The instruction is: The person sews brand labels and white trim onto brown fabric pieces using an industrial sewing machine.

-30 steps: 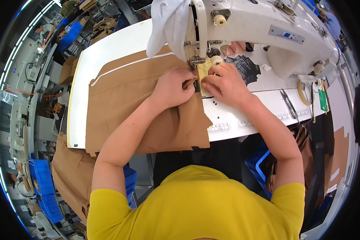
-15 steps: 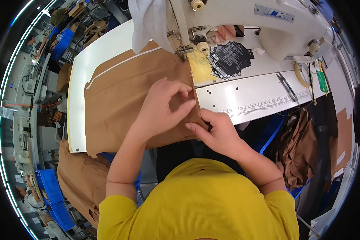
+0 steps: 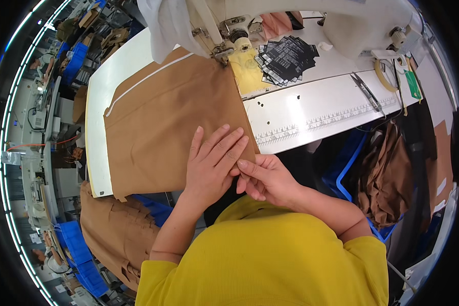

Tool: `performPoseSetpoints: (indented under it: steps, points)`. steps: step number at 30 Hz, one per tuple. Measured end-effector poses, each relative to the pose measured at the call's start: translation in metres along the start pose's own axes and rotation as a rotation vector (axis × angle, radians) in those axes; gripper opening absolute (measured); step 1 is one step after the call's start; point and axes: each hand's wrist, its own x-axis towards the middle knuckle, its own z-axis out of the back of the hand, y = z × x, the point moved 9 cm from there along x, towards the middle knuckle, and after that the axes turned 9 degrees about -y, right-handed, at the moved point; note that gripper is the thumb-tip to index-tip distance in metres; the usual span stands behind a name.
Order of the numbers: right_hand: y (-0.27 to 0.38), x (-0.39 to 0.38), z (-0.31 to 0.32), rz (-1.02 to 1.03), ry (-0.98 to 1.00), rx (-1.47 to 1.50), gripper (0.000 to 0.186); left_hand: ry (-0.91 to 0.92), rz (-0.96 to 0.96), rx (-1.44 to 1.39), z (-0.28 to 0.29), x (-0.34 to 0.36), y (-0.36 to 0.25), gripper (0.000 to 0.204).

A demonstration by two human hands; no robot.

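Note:
A brown fabric panel (image 3: 158,132) with a white strip along its far left edge lies on the sewing table. Its far right corner sits at the needle area of a white sewing machine (image 3: 222,52). My left hand (image 3: 211,163) rests flat on the near right part of the panel, fingers stretched out. At the near right corner, beside it, my right hand (image 3: 270,178) pinches the fabric edge between thumb and fingers. The two hands touch or nearly touch there. White cloth (image 3: 171,25) hangs at the machine's left side.
Dark printed labels (image 3: 286,60) lie piled right of the needle. Thread snips (image 3: 368,94) and a tape roll (image 3: 385,75) lie farther right. A blue bin (image 3: 341,176) with brown fabric (image 3: 387,178) stands lower right. More brown pieces (image 3: 115,229) hang lower left.
My left hand has gone from raised, curled fingers to lying flat, nearer to me. My right hand has slid down the edge to the near corner. The view has shifted slightly.

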Motion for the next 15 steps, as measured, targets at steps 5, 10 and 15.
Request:
performPoseSetpoints:
  steps: [5,10,15]
  points:
    - [-0.003,-0.005,0.009,0.068,-0.045,-0.102,0.029,-0.076,-0.063,-0.039,0.000,0.005,-0.007,0.034]
    - [-0.006,-0.009,0.034,0.164,-0.135,-0.340,0.026,-0.124,-0.083,-0.160,-0.009,-0.003,-0.009,0.026]
    - [-0.020,-0.006,0.083,0.338,-0.318,-0.331,0.014,-0.166,-0.081,-0.212,-0.010,-0.006,-0.016,0.027]
